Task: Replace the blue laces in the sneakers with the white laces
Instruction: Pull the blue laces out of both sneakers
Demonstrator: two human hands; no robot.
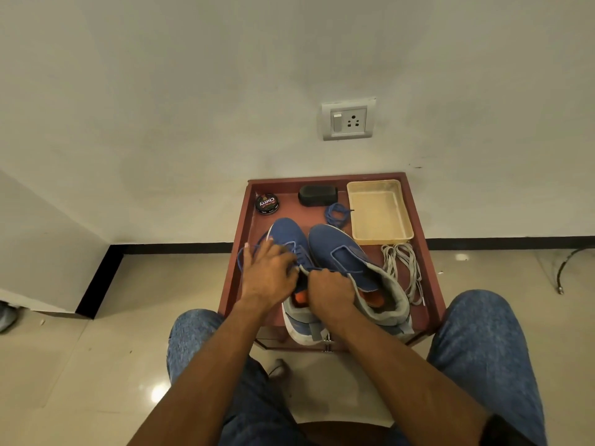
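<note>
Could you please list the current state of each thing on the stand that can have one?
Left sneaker: partly laced in blue, both hands working on it.
Right sneaker: unlaced.
Loose blue lace: removed, bundled.
White laces: unused, lying loose.
Cream tray: empty.
Polish tin: closed.

Matt cloth sneakers [338, 252], glossy tiled floor [96, 365], plastic tray [407, 226], denim jeans [483, 349]

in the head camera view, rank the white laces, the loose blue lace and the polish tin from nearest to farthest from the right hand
From the right hand:
1. White laces, to its right on the table.
2. Loose blue lace, beyond it, beside the tray.
3. Polish tin, far left corner.
</note>
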